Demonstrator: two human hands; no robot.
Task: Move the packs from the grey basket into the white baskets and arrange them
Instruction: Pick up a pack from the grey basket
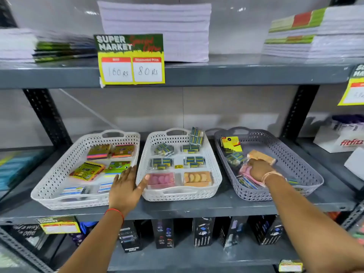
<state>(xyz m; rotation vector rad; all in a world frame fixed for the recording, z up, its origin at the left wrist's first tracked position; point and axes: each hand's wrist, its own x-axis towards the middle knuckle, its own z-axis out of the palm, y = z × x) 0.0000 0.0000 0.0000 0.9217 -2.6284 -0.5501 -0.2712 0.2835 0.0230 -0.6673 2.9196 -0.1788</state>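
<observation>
Three baskets stand in a row on the shelf. The grey basket on the right holds a yellow pack, a blue-green pack, an orange pack and pink packs. My right hand is inside it, fingers curled on a pink pack, touching the orange one. The middle white basket holds several blue-green packs, a pink pack and an orange pack. My left hand rests open on the rims between the middle basket and the left white basket.
The left white basket holds several colourful sticky-note packs. Another blue-green pack leans on the middle basket's back rim. Above is a shelf with paper stacks and a price sign. Black boxes stand on the shelf below. White boxes sit far right.
</observation>
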